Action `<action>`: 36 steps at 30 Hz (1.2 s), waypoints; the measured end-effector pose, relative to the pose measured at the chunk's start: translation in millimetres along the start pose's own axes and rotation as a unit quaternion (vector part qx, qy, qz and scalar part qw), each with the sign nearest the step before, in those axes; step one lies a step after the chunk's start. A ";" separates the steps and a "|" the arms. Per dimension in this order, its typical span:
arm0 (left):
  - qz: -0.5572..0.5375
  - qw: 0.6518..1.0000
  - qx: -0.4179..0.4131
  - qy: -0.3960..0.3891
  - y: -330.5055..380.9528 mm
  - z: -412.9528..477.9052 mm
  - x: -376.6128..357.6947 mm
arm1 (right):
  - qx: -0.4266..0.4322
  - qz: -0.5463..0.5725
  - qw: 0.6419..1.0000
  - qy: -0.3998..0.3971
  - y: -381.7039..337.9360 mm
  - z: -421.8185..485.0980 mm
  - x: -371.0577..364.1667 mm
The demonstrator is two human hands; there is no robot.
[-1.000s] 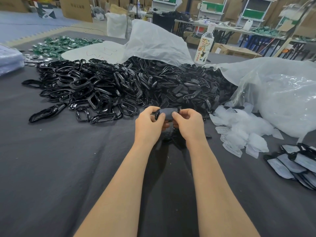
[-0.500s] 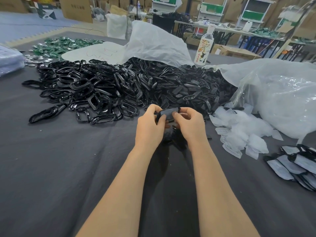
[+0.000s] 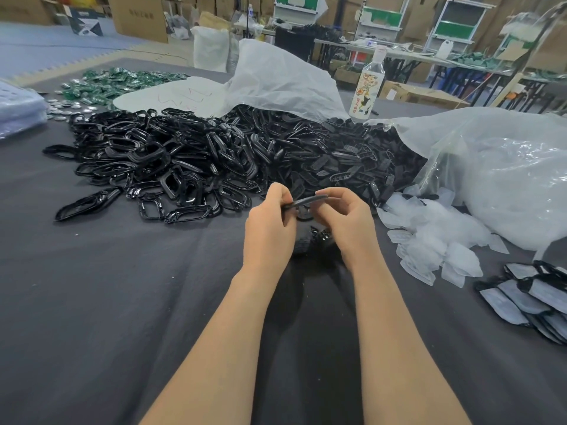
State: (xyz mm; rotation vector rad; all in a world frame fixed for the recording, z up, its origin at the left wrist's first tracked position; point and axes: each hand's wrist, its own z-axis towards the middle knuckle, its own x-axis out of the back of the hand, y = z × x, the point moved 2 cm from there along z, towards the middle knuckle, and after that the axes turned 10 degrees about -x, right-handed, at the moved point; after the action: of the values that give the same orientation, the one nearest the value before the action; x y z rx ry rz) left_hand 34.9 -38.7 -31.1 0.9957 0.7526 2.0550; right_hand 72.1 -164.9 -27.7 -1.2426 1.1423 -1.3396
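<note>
Black plastic part (image 3: 305, 200) is pinched edge-on between left hand (image 3: 270, 223) and right hand (image 3: 348, 220), just in front of the heap of black frames (image 3: 184, 161).

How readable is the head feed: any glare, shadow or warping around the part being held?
Head view: even light; glints on the glossy frame pile and clear bag; soft shadow on the grey cloth between the forearms; the black part, pinched by left hand and right hand, is edge-on against dark clutter, hard to read; wide-angle bending tilts the far shelves.
</note>
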 end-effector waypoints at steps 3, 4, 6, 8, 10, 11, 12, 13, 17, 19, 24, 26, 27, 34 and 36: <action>0.043 0.998 -0.026 0.038 2.5 -0.6 2.7 | 0.097 -0.056 0.993 0.032 -4.9 -2.8 -2.0; 0.050 0.997 -0.034 0.053 3.5 -0.7 4.0 | 0.121 -0.074 0.989 0.045 -5.9 -4.0 -3.6; 0.049 0.995 -0.045 0.077 5.3 -0.5 5.9 | 0.153 -0.094 0.982 0.064 -7.1 -6.8 -6.6; 0.036 0.993 -0.052 0.100 6.0 -0.7 6.6 | 0.180 -0.112 0.974 0.083 -8.6 -9.2 -9.1; 0.029 0.990 -0.057 0.123 6.0 -1.1 7.3 | 0.206 -0.126 0.965 0.100 -10.4 -11.1 -10.1; 0.029 0.989 -0.060 0.135 5.9 -1.1 8.0 | 0.218 -0.134 0.961 0.109 -11.4 -12.2 -10.4; 0.032 0.986 -0.067 0.147 5.5 -0.9 8.8 | 0.229 -0.140 0.956 0.117 -12.4 -13.2 -10.7; 0.039 0.984 -0.077 0.156 5.3 -0.4 9.5 | 0.238 -0.145 0.953 0.122 -13.2 -14.2 -11.2; 0.062 0.982 -0.096 0.153 4.3 0.6 11.0 | 0.228 -0.148 0.955 0.114 -13.1 -14.0 -12.2; 0.032 0.988 -0.065 0.134 1.6 1.4 10.2 | 0.181 -0.122 0.972 0.084 -12.5 -10.6 -10.6; -0.104 0.991 0.076 0.035 -8.7 5.7 5.7 | 0.075 -0.100 0.991 0.043 -6.5 -0.8 -1.8; -0.138 0.984 0.114 0.016 -10.3 7.4 4.1 | 0.017 -0.078 0.996 0.043 -1.6 1.3 -0.3; -0.157 0.979 0.129 0.013 -10.7 7.4 2.6 | -0.012 -0.063 0.997 0.046 0.4 1.5 0.2; -0.169 0.975 0.143 -0.015 21.0 13.8 -30.6 | -0.070 -0.050 0.989 0.124 -3.0 -11.4 38.3; -0.161 0.979 0.121 -0.039 44.1 16.4 -51.8 | -0.069 -0.049 0.982 0.171 -5.9 -20.1 68.1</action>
State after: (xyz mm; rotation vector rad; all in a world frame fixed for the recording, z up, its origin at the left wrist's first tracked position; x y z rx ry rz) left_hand 56.0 -102.2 -10.6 1.0051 1.0666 1.6635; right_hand 49.4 -231.3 -15.0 -1.2083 1.4488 -1.6136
